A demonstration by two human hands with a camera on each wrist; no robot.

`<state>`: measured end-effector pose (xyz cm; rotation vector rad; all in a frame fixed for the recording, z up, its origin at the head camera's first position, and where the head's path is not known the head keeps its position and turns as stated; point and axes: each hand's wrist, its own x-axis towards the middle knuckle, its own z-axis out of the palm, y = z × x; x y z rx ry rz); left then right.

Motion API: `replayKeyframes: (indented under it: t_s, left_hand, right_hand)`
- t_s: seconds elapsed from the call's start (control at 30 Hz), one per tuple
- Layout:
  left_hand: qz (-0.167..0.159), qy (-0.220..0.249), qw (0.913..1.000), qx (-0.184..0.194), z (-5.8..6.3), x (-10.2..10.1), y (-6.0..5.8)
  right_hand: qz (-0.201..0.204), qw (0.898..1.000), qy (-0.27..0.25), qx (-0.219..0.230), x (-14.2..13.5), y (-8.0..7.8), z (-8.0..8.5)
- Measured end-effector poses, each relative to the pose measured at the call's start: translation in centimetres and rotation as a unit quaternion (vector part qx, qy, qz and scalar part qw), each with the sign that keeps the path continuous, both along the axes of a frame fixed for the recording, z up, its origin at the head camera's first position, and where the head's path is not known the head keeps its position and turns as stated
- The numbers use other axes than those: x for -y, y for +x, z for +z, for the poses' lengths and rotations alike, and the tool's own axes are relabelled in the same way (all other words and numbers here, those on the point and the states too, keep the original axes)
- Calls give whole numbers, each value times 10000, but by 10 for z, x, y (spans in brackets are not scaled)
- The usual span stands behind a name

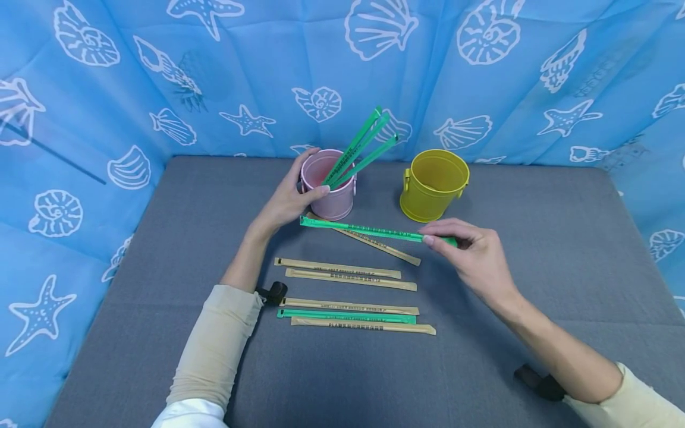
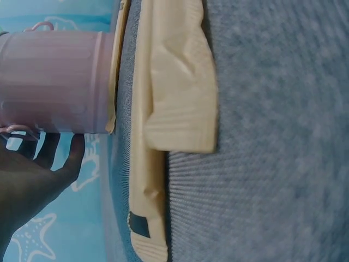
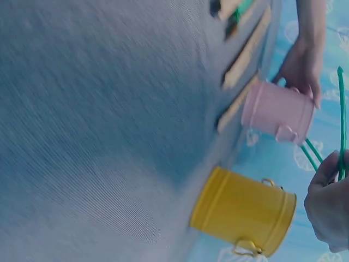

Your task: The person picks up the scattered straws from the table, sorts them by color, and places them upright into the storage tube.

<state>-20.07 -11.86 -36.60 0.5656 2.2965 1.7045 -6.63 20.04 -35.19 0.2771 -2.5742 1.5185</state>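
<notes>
My left hand holds the pink bucket at its left side, with the thumb over the near rim. In the left wrist view, its fingers lie along the wall of the bucket. Three green wrapped straws lean out of this bucket to the upper right. Between thumb and fingers, my right hand pinches another green wrapped straw by its right end. That straw is nearly level, its far end in front of the pink bucket, and it crosses above a tan wrapped straw.
A yellow bucket stands right of the pink one. Several tan wrapped straws lie in rough rows on the grey cloth, with one green wrapped straw among the nearest. A blue shell-print curtain hangs behind.
</notes>
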Motion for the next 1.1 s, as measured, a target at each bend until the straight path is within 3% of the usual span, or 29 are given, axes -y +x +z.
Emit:
replayKeyframes:
  t_s: [0.43, 0.67, 0.9, 1.1]
  left_hand:
    - [-2, 86, 9999, -60, 0, 0, 0]
    - [31, 150, 9997, -210, -28, 3, -19]
    - [101, 63, 9997, -218, -29, 4, -18]
    - [95, 93, 9997, -200, -28, 5, -18]
  right_hand:
    - [-279, 9977, -593, -149, -8, -25, 32]
    - [-357, 9969, -667, -214, -8, -45, 49]
    - [-337, 9949, -946, 22, -2, -68, 60]
    - [-363, 9964, -724, 268, 4, -82, 60]
